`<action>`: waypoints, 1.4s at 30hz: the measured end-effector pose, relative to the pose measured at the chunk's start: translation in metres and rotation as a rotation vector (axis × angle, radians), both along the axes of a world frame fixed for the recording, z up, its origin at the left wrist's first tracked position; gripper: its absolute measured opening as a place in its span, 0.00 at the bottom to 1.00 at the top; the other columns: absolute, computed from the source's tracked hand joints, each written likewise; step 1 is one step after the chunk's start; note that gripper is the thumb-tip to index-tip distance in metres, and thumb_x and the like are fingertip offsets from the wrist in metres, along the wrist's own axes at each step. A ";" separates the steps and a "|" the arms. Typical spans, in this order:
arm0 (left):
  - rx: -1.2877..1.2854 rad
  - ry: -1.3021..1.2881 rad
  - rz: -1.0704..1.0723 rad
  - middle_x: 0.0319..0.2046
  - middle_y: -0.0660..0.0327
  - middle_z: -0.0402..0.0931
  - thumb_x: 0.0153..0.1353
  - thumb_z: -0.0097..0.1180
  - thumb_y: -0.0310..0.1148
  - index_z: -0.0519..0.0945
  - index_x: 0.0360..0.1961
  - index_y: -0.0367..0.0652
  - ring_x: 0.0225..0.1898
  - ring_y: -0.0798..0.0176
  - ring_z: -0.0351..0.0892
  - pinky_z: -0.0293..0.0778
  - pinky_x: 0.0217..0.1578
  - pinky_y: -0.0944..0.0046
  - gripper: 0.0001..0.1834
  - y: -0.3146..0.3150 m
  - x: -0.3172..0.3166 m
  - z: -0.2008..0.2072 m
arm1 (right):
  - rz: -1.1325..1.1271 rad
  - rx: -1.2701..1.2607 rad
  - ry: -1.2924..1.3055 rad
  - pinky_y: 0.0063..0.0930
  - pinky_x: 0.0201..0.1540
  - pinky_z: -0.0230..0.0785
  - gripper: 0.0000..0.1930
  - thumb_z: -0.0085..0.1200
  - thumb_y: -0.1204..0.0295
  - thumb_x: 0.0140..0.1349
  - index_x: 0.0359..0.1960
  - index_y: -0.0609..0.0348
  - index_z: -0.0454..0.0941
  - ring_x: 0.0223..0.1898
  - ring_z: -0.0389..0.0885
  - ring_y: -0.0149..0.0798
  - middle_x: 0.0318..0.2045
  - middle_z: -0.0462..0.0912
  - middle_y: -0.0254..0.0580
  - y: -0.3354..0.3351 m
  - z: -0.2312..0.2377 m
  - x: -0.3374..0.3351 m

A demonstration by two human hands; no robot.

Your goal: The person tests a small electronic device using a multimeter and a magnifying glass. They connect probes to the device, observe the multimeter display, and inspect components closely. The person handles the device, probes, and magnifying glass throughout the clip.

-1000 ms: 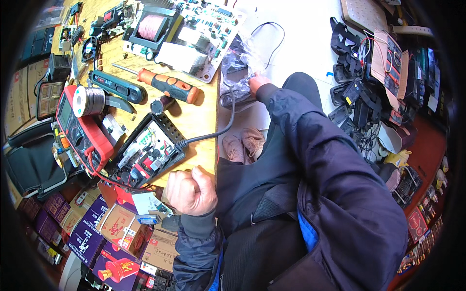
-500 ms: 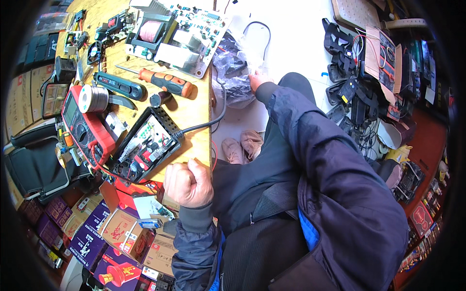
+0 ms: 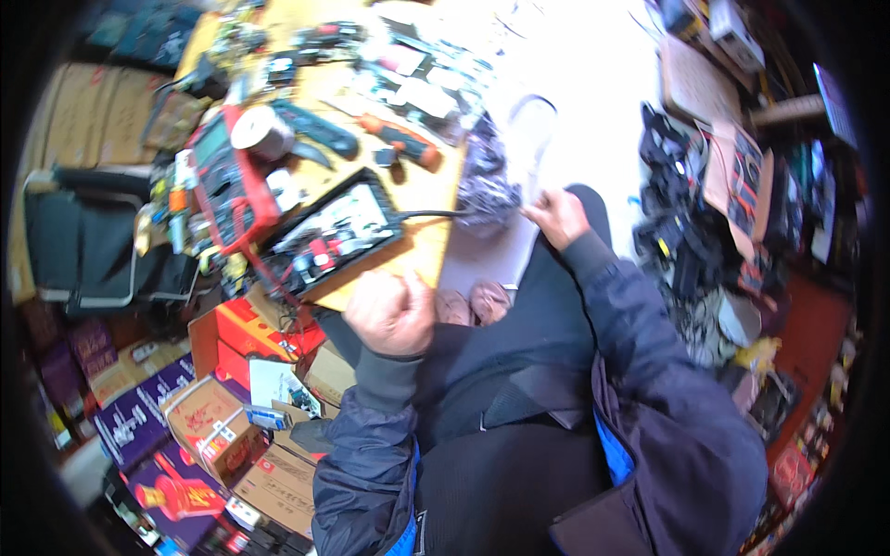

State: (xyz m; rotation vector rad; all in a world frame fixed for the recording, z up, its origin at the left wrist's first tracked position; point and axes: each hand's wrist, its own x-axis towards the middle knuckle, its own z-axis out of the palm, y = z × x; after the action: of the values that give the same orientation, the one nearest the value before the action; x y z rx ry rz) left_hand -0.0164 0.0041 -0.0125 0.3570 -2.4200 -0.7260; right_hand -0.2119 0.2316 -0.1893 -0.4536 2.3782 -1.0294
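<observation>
My left hand (image 3: 389, 310) is a closed fist at the table's near edge, with nothing showing in it. Beside it lies an open black adapter case (image 3: 348, 232) with a circuit board inside and a dark cable leading off the table. My right hand (image 3: 558, 219) is beyond the table edge, above my leg. Its fingers are pinched at the side of a clear plastic bag (image 3: 489, 181) with dark contents; motion blur softens the grip. On the table are a red multimeter (image 3: 222, 185), a solder spool (image 3: 263, 132), an orange-handled screwdriver (image 3: 399, 139) and a dark utility knife (image 3: 315, 128).
A large circuit board (image 3: 422, 83) and smaller electronic parts crowd the far tabletop (image 3: 434, 243). Cardboard boxes (image 3: 211, 422) stand at the lower left, near a black folding chair (image 3: 83, 236). Black straps and cables (image 3: 681, 204) lie in a heap on the right.
My view has shifted, so the table and bag sit differently in the picture. My right hand has drawn back toward me at the bag's side. My left fist stays at the table edge.
</observation>
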 end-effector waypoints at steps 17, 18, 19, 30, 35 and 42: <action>0.098 0.159 -0.074 0.21 0.55 0.76 0.56 0.66 0.27 0.75 0.21 0.42 0.25 0.46 0.79 0.74 0.28 0.49 0.12 -0.007 0.008 0.001 | 0.316 -0.682 0.073 0.31 0.20 0.57 0.23 0.68 0.73 0.68 0.16 0.62 0.71 0.17 0.62 0.27 0.12 0.67 0.38 -0.107 0.206 0.092; 0.193 0.217 -0.068 0.22 0.54 0.77 0.55 0.66 0.27 0.75 0.22 0.41 0.26 0.44 0.79 0.74 0.28 0.48 0.10 -0.006 0.010 0.001 | 0.314 -0.710 0.023 0.31 0.21 0.57 0.24 0.66 0.70 0.70 0.17 0.62 0.71 0.17 0.62 0.26 0.13 0.67 0.36 -0.118 0.203 0.097; 0.230 0.234 -0.057 0.22 0.53 0.77 0.55 0.66 0.27 0.75 0.22 0.40 0.26 0.43 0.79 0.74 0.28 0.48 0.10 -0.006 0.011 0.001 | 0.277 -0.733 -0.015 0.31 0.21 0.57 0.24 0.66 0.69 0.71 0.17 0.62 0.71 0.18 0.62 0.25 0.13 0.67 0.36 -0.126 0.199 0.101; 0.520 0.408 0.192 0.24 0.65 0.72 0.71 0.65 0.28 0.75 0.30 0.39 0.26 0.72 0.70 0.68 0.29 0.66 0.13 -0.068 0.027 0.064 | 0.236 -0.732 0.077 0.33 0.22 0.55 0.26 0.63 0.67 0.74 0.18 0.62 0.66 0.19 0.58 0.26 0.14 0.63 0.34 -0.140 0.186 0.111; 0.089 0.007 0.464 0.39 0.53 0.86 0.66 0.72 0.49 0.79 0.51 0.38 0.37 0.56 0.85 0.80 0.41 0.53 0.26 -0.190 0.003 0.100 | 0.240 -0.690 0.068 0.37 0.23 0.58 0.25 0.63 0.65 0.74 0.18 0.63 0.70 0.17 0.61 0.29 0.13 0.66 0.40 -0.140 0.183 0.110; 0.257 -0.498 0.424 0.58 0.38 0.84 0.55 0.75 0.63 0.72 0.66 0.33 0.59 0.39 0.85 0.78 0.62 0.48 0.51 -0.247 -0.053 0.090 | 0.230 -0.661 -0.148 0.33 0.24 0.64 0.23 0.63 0.63 0.75 0.22 0.64 0.73 0.19 0.68 0.26 0.15 0.71 0.41 -0.135 0.196 0.114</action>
State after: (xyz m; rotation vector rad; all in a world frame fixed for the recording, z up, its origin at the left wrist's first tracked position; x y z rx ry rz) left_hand -0.0697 -0.2431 0.0780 1.2398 -2.5578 -0.8216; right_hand -0.0975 0.0969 0.0070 -0.8252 1.7613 -1.6581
